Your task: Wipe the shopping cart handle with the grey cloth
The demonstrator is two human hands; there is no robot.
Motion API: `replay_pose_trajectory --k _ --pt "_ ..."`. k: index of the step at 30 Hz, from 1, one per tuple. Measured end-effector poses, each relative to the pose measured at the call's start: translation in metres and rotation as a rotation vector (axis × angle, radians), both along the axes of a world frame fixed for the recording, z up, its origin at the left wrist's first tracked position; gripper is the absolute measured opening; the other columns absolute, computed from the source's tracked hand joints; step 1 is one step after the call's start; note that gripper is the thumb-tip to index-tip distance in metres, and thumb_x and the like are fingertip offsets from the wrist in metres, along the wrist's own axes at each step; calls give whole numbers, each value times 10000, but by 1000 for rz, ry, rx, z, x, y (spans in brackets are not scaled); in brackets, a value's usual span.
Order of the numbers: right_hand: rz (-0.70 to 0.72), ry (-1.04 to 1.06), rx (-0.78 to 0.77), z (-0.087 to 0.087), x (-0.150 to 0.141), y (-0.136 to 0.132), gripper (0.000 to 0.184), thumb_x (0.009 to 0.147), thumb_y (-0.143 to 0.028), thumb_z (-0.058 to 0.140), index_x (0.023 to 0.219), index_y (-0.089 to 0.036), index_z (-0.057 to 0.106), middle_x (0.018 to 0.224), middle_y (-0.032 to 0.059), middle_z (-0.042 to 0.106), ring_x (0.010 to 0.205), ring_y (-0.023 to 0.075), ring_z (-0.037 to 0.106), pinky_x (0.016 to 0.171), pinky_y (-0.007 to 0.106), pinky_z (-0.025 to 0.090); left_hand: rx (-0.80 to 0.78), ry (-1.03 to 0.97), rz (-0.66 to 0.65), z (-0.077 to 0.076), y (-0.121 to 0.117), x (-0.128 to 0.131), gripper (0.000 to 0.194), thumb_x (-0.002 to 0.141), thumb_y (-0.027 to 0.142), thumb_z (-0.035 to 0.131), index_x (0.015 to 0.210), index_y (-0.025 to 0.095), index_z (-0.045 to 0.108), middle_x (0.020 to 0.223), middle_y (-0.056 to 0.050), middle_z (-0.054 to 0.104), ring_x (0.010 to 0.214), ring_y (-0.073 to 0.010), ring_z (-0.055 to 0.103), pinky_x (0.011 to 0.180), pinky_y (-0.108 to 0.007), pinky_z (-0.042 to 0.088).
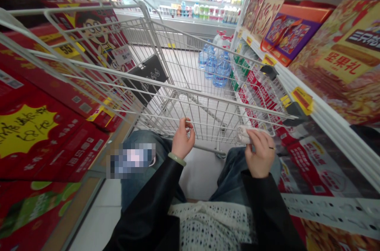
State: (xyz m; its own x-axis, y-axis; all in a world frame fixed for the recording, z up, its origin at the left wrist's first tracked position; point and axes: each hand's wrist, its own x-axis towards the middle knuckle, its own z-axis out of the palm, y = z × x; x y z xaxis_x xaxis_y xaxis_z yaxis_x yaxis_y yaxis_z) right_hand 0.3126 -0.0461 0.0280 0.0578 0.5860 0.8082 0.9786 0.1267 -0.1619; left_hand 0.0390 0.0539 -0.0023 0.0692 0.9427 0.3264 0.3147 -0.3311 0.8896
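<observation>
My right hand (260,154) is closed on a rolled white cloth (243,135), held against the side of a wire shopping cart (208,96). A dark ring is on one of its fingers. My left hand (183,140) is raised beside the same cart side, thumb and fingers curled together. Whether it grips a cart wire or some small thing between the fingertips is hard to make out. A pale green bangle (177,158) circles the left wrist. A blurred-out object (132,160), perhaps a phone, rests on my left thigh.
Red gift boxes (56,132) with price signs are stacked at left. A shelf (335,124) with snack boxes and bottle packs lines the right. Large water bottles (221,69) stand on the floor ahead, before a lit refrigerated display (190,17). A black sign (148,78) hangs in the cart.
</observation>
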Motion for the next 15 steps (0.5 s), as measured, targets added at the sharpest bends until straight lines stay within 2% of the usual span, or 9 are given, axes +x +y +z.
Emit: replay_pose_trajectory --k 2,7,9,13,15 --pt "-17 5 48 2 2 0 415 854 -83 564 1219 -217 708 1161 74 752 1124 245 649 1043 441 516 -3 -2 1 0 0 0 361 898 195 562 1235 242 439 1010 -35 607 962 -163 651 895 -361 594" --pt "-79 43 199 21 9 6 389 861 -111 620 1220 -226 716 1175 71 748 1126 242 659 1058 435 514 -3 -5 -9 0 0 1 355 903 187 549 1236 238 439 1005 -35 608 958 -159 651 886 -347 595" --pt "-58 18 170 20 8 6 402 857 -92 611 1217 -234 719 1166 59 753 1128 237 657 1050 425 521 -2 -3 -5 0 0 1 356 904 186 550 1239 238 440 1004 -34 609 954 -157 652 884 -345 594" --pt "-2 -9 64 5 8 1 430 841 -66 589 1218 -227 718 1152 48 758 1121 234 655 1029 407 530 -2 5 0 -1 0 1 373 896 180 555 1243 241 433 1010 -30 608 959 -157 652 892 -348 588" --pt "-13 13 92 3 13 -1 424 839 -78 604 1221 -221 720 1155 59 757 1113 243 662 1029 421 525 -1 6 -5 -1 0 0 376 889 173 555 1236 244 430 1010 -27 605 947 -154 654 889 -345 586"
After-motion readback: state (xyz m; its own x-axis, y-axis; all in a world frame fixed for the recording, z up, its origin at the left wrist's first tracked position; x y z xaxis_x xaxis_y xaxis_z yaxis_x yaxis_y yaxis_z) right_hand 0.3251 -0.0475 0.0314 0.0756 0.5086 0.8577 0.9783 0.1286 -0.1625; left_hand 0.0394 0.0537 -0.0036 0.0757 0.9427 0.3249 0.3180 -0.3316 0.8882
